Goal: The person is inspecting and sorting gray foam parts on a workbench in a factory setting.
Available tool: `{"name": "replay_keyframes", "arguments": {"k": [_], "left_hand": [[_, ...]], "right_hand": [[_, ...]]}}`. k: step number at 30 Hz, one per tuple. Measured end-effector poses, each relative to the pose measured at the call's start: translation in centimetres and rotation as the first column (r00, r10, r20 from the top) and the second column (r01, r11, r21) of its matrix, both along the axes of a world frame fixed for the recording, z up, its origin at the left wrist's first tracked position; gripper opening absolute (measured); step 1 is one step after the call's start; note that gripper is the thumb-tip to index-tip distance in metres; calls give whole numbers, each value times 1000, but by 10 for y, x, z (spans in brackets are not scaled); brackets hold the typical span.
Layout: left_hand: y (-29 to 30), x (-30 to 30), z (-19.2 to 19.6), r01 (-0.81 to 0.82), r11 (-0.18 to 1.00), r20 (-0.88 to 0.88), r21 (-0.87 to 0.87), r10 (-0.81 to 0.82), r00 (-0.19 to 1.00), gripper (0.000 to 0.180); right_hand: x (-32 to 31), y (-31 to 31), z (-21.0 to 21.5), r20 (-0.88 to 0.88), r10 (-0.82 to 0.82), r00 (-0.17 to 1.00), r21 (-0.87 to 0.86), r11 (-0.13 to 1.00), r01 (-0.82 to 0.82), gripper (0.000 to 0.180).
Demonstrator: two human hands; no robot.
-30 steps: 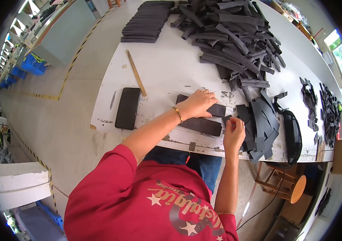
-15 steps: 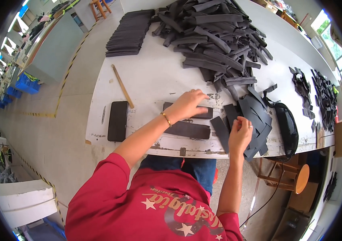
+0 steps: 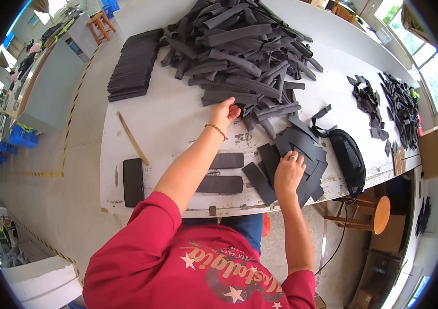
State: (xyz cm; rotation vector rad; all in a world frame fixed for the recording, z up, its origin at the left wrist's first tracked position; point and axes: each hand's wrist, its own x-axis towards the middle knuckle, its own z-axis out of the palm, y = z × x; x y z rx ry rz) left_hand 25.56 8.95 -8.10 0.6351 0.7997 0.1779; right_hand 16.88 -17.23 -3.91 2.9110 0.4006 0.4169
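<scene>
My left hand point(image 3: 224, 112) reaches out to the near edge of a big heap of dark grey foam strips point(image 3: 239, 56) on the white table point(image 3: 172, 118), fingers touching one strip. My right hand point(image 3: 290, 172) presses down on a fan of flat dark pieces point(image 3: 301, 149) near the table's front edge. Two flat dark strips point(image 3: 224, 172) lie side by side under my left forearm. Whether either hand grips anything is unclear.
A neat stack of dark strips point(image 3: 134, 64) sits at the far left of the table. A wooden stick point(image 3: 132, 138) and a black rectangular pad point(image 3: 133, 181) lie near the front left. A black mesh bag point(image 3: 348, 159) lies right of the fan. Scraps point(image 3: 391, 105) lie at the far right. A stool point(image 3: 378, 213) stands below.
My left hand has left the two flat strips near the front edge and stretched forward to the heap. My right hand has moved up onto the fan of flat pieces.
</scene>
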Motion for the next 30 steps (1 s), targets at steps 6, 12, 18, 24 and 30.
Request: {"name": "replay_keyframes", "arguments": {"k": [6, 12, 18, 24, 30], "left_hand": [[0, 5, 8, -20, 1000, -82, -3, 19, 996, 16], [-9, -27, 28, -32, 999, 138, 42, 26, 990, 14], [-2, -78, 30, 116, 991, 295, -69, -91, 951, 13], [-20, -115, 38, 305, 952, 290, -30, -284, 914, 13], [-41, -125, 48, 266, 962, 270, -64, -240, 933, 12]], "right_hand": [[-5, -5, -13, 37, 88, 995, -22, 996, -87, 30], [-5, -10, -14, 117, 192, 974, 39, 979, -198, 19], [-9, -20, -6, 37, 264, 964, 342, 903, -261, 16], [-26, -19, 49, 80, 240, 967, 692, 685, -227, 47], [-48, -13, 65, -218, 218, 951, 952, 264, 157, 35]]}}
